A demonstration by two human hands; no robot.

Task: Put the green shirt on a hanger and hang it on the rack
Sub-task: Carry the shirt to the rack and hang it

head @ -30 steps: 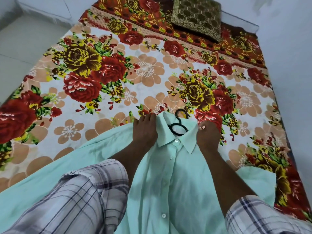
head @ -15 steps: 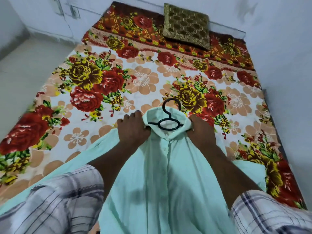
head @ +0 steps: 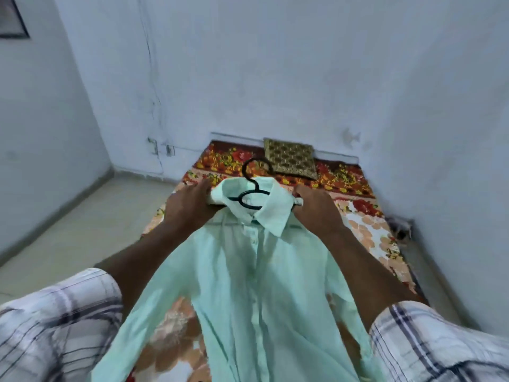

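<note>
The pale green shirt [head: 256, 285] hangs in the air in front of me, buttoned, with a black hanger [head: 249, 186] inside its collar and the hook sticking up above it. My left hand [head: 190, 206] grips the shirt's left shoulder over the hanger end. On the other side, my right hand [head: 316, 209] grips the right shoulder just beside the collar. Both sleeves dangle down at the sides. No rack is in view.
Below and beyond the shirt lies the flowered mattress [head: 366, 230] on the floor, with a gold-patterned cushion [head: 289, 158] at its far end. Pale walls meet in a corner on the right. Bare tiled floor [head: 71, 232] stretches to the left.
Both hands have lifted the shirt with the hanger up off the mattress, and my view has tilted up toward the wall. The shirt now hangs free instead of lying flat.
</note>
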